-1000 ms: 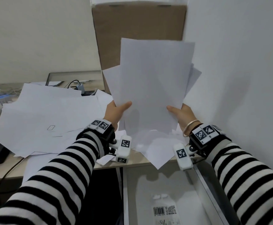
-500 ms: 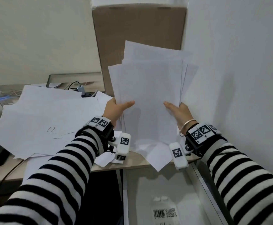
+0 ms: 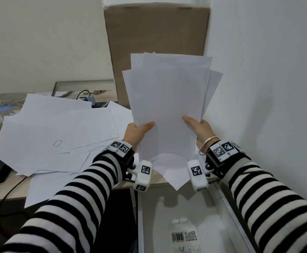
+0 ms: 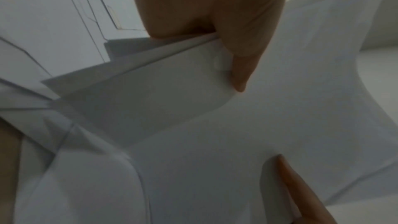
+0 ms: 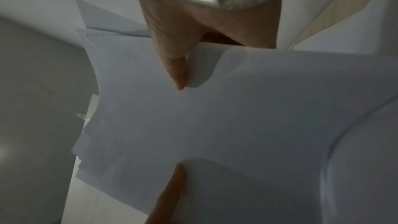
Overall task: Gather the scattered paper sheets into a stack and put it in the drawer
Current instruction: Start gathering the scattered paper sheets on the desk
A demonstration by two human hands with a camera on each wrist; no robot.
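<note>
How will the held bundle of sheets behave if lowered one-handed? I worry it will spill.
The bundle probably flops: its bottom edge already curls. Its fanned, uneven edges suggest sheets could slide apart. Both the left hand and the right hand pinch it now.

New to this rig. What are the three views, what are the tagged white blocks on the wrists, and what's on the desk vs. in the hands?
There is no robot here: a person in a striped top works with bare hands. The big picture comes from a camera on the head, looking down. The white blocks with black-and-white tags are cameras strapped to each wrist; the other two pictures come from them, looking along the hand at the fingers.

The left hand and right hand each grip a side of a loose bunch of paper sheets, held upright with its edges uneven. More scattered sheets lie on the desk. Below the hands an open drawer holds a small barcoded packet.
</note>
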